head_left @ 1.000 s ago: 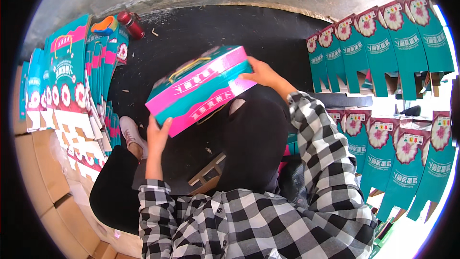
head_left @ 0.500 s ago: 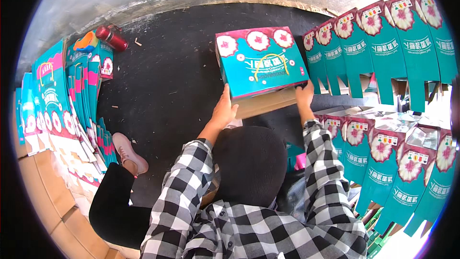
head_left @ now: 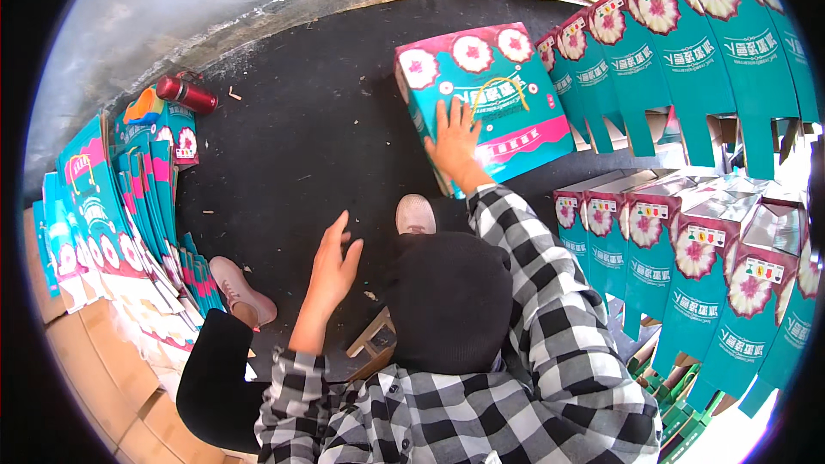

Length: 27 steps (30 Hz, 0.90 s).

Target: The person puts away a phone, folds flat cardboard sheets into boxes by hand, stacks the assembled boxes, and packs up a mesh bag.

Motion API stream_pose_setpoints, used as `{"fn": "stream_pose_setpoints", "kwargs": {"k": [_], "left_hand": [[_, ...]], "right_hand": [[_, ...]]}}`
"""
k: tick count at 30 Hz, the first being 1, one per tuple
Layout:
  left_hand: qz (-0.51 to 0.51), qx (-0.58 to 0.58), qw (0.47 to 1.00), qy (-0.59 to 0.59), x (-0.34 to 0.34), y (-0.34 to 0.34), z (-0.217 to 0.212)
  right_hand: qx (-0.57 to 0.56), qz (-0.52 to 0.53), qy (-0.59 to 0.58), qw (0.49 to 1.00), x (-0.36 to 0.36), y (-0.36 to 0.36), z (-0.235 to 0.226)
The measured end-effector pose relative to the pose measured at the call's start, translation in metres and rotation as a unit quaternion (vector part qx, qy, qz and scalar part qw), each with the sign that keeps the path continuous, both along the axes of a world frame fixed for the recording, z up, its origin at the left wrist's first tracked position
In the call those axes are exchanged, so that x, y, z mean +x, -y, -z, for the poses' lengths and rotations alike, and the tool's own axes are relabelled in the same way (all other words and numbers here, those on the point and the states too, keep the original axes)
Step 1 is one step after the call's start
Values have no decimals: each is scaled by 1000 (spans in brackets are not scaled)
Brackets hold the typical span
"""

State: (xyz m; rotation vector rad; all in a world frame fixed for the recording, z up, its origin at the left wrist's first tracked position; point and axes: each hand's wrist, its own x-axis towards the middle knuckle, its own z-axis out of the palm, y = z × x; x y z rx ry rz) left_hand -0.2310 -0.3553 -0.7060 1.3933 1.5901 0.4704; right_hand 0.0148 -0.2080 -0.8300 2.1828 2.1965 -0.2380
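Observation:
A teal and pink carton (head_left: 485, 94) with flower prints lies on the black mat (head_left: 301, 137), next to a row of similar cartons. My right hand (head_left: 455, 139) rests flat on its near face, fingers spread. My left hand (head_left: 333, 265) hovers over the mat with fingers apart and holds nothing. Both arms wear black and white checked sleeves. A black cloth (head_left: 451, 301) covers my lap.
Upright teal cartons (head_left: 687, 60) line the right side, several open-topped ones (head_left: 713, 241) nearer me. Flat folded cartons (head_left: 120, 206) lean in a stack at the left on brown cardboard (head_left: 86, 369). A red bottle (head_left: 186, 94) lies at the mat's far left. My pink shoes (head_left: 243, 290) rest on the mat.
The carton went from held over my lap to set down on the mat at the right. My left hand let go and pulled back; my right hand stays on it.

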Motion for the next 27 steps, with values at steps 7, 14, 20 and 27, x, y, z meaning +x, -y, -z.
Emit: {"fn": "stream_pose_setpoints", "kwargs": {"k": [7, 14, 20, 27], "left_hand": [[-72, -6, 997, 9, -21, 75, -71], [-75, 125, 988, -46, -55, 136, -178], [-388, 368, 845, -12, -140, 215, -208], [-570, 146, 749, 304, -257, 210, -58]], "right_hand": [[8, 44, -7, 999, 35, -44, -2], [-27, -211, -95, 972, 16, -25, -81], [-180, -403, -235, 866, -72, 57, -239], [-101, -605, -156, 774, -141, 146, -310]]}}
